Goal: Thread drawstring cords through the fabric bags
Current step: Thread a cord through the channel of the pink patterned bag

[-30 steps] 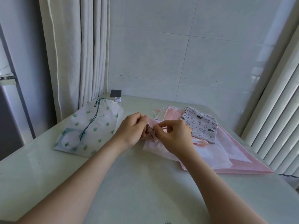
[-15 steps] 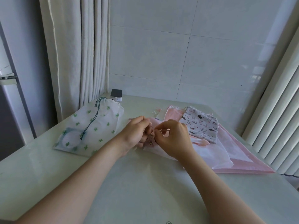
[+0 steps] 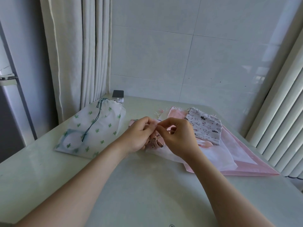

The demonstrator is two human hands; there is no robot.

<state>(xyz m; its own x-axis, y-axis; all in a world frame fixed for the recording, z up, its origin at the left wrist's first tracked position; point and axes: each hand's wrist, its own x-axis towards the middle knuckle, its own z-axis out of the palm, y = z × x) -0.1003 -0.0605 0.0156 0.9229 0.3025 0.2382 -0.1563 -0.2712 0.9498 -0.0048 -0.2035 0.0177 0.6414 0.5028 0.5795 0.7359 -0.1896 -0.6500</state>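
Green cord (image 3: 92,124) in, the cactus bag (image 3: 105,126) looks done; right of it, left hand (image 3: 139,135) and right hand (image 3: 178,136) pinch a small pink bag (image 3: 156,141), pile (image 3: 205,126) waiting.

Soft daylight, sharp, wide-angle edge distortion

Small dark-topped device (image 3: 118,95) at table (image 3: 147,194) back-L corner; curtain (image 3: 73,54) behind.

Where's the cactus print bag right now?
In the head view, the cactus print bag lies flat on the table, left of the left hand and just in front of the small device by the curtain.
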